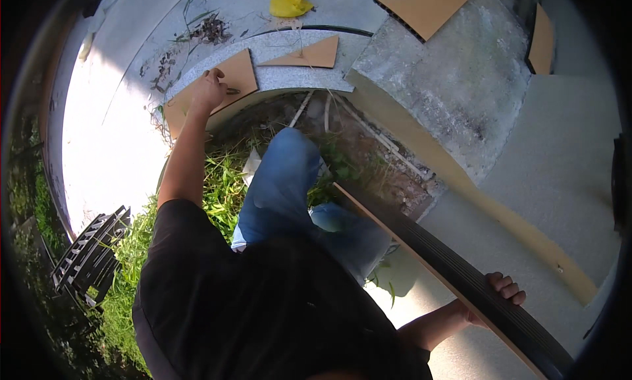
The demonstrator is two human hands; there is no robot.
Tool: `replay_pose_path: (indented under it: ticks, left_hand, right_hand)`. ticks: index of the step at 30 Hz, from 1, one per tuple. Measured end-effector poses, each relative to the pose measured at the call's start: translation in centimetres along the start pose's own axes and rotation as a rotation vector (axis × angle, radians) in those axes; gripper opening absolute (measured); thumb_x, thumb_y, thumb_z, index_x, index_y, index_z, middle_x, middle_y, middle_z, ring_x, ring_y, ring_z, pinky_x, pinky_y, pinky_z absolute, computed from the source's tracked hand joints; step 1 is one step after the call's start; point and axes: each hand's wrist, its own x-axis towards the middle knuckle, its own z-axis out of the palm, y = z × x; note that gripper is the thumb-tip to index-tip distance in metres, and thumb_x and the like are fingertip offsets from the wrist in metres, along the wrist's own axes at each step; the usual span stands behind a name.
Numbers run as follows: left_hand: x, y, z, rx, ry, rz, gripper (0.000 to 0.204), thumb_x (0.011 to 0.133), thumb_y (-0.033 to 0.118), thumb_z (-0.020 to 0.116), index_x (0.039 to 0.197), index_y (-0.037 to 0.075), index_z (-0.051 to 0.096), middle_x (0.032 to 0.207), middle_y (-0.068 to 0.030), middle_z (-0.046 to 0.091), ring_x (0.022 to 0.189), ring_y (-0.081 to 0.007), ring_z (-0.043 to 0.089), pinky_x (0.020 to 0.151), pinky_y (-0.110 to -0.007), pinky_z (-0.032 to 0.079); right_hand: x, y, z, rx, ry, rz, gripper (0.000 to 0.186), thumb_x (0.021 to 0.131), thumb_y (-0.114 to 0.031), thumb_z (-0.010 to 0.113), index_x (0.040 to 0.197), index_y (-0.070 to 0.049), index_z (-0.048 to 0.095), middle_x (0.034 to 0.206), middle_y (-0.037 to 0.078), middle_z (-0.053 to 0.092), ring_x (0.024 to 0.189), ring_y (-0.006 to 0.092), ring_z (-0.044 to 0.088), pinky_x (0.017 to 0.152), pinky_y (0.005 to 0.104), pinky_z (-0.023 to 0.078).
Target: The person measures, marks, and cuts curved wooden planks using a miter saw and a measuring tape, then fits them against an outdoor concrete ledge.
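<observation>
My left hand [209, 90] rests on a tan board [238, 74] that lies on the curved speckled stone ledge [271, 45]. Its fingers are curled, and a small dark object [232, 91] shows beside them; whether they grip it is hard to see. Out to the right, my right hand [503, 291] is wrapped round a long plank [434, 245] with a dark ribbed face and a tan edge. This plank slants from near my knees to the lower right. A tan triangular offcut [319, 54] lies on the ledge right of the board.
Below the ledge is a planting bed with grass [224, 182] and white pipes [382, 139]. A rough concrete slab [447, 83] stands at the right, a tan panel [428, 8] on its far edge. A yellow plastic bag [289, 1] lies beyond. Black slatted pieces [92, 251] sit at left.
</observation>
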Motion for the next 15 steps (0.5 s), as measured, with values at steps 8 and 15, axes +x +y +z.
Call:
replay_pose_path:
  ticks: [8, 15]
  left_hand:
    - [-0.2, -3.3, 6.9, 0.042, 0.292, 0.069, 0.022, 0.094, 0.020, 0.061, 0.114, 0.011, 0.063, 0.112, -0.0174, 0.064, 0.100, -0.0401, 0.066, 0.084, -0.049, 0.054]
    - [-2.4, 6.2, 6.5, 0.254, 0.719, 0.276, 0.033, 0.092, 0.022, 0.067, 0.125, 0.019, 0.065, 0.128, -0.0037, 0.063, 0.122, -0.0275, 0.057, 0.102, -0.047, 0.044]
  right_hand:
    - [0.0, 4.0, -15.0, 0.311, -0.187, -0.102, 0.048, 0.066, -0.025, 0.089, 0.095, -0.013, 0.052, 0.085, -0.001, 0.054, 0.076, 0.0167, 0.053, 0.070, 0.0310, 0.043]
    - [-3.5, 9.9, -17.6, 0.388, -0.164, -0.386, 0.037, 0.067, -0.025, 0.081, 0.095, -0.007, 0.063, 0.087, 0.001, 0.063, 0.083, 0.0180, 0.061, 0.076, 0.0336, 0.047]
